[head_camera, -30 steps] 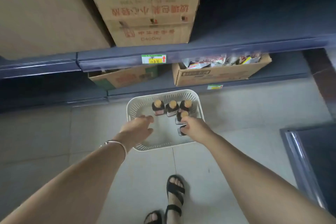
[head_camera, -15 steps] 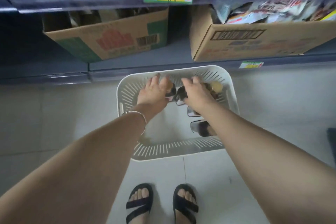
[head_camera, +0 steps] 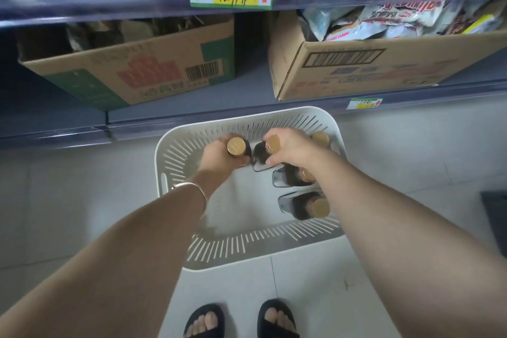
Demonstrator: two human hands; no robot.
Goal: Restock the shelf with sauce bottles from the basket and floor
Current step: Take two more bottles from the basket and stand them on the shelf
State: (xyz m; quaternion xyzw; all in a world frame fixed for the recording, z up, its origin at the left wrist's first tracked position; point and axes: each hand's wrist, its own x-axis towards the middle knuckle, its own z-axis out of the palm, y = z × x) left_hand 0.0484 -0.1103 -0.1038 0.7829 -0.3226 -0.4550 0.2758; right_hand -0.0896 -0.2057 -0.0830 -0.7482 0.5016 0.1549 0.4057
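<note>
shelf (head_camera: 170, 107) low, holding cardboard boxes (head_camera: 131, 71) | white basket (head_camera: 175, 145) on floor before it, five dark gold-capped bottles inside | left hand (head_camera: 219, 158) wrapped round leftmost bottle (head_camera: 236, 146) | right hand (head_camera: 290, 147) gripping next bottle (head_camera: 264, 152)

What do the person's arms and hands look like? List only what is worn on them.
Both arms are bare, with no sleeves in view. The left wrist carries a thin silver-coloured bangle. The left hand and right hand wear no gloves; no rings or watch can be made out.
</note>
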